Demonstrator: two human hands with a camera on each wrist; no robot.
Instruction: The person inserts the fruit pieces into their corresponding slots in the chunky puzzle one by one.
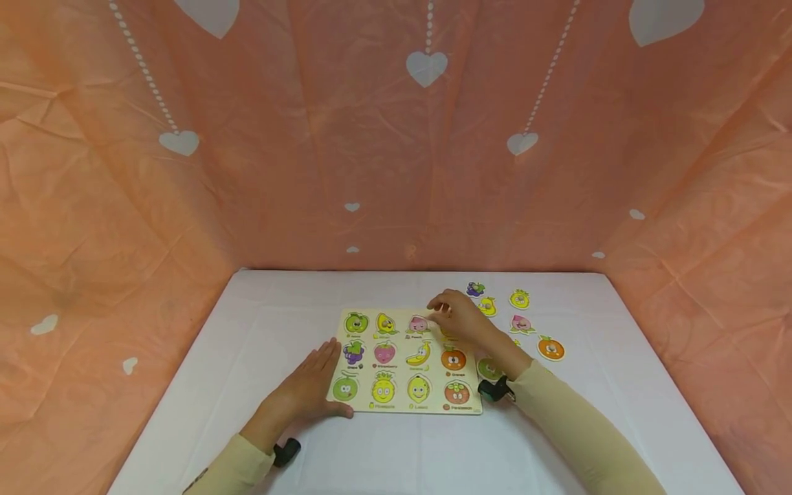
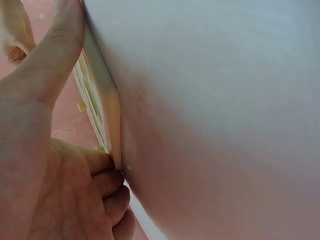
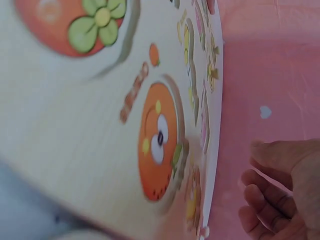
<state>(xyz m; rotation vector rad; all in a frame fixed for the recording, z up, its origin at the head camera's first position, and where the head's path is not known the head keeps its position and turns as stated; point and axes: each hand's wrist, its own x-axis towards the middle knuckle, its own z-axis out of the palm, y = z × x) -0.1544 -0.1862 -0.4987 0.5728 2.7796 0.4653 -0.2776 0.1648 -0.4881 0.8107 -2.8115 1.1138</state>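
Observation:
A cream wooden fruit puzzle board [image 1: 402, 372] lies on the white table, with rows of printed fruits. My left hand [image 1: 311, 382] rests at its lower left corner. The fingers lie along the left edge, and the thumb [image 2: 56, 60] lies along the front edge. My right hand [image 1: 460, 317] hovers over the upper right part, beside the peach picture [image 1: 418, 324], and hides part of the picture at that corner. In the right wrist view its fingers [image 3: 262, 200] are loosely bent, with nothing visible between them and the thumb. The orange picture [image 3: 159, 142] is close below that wrist.
Loose fruit pieces lie right of the board: grapes [image 1: 476, 289], a yellow pear-like piece [image 1: 487, 306], a pineapple [image 1: 520, 298], a pink piece [image 1: 522, 324] and an orange [image 1: 551, 348]. A green round piece [image 1: 489, 369] is partly under the right forearm. Pink cloth [image 1: 383, 172] surrounds the table.

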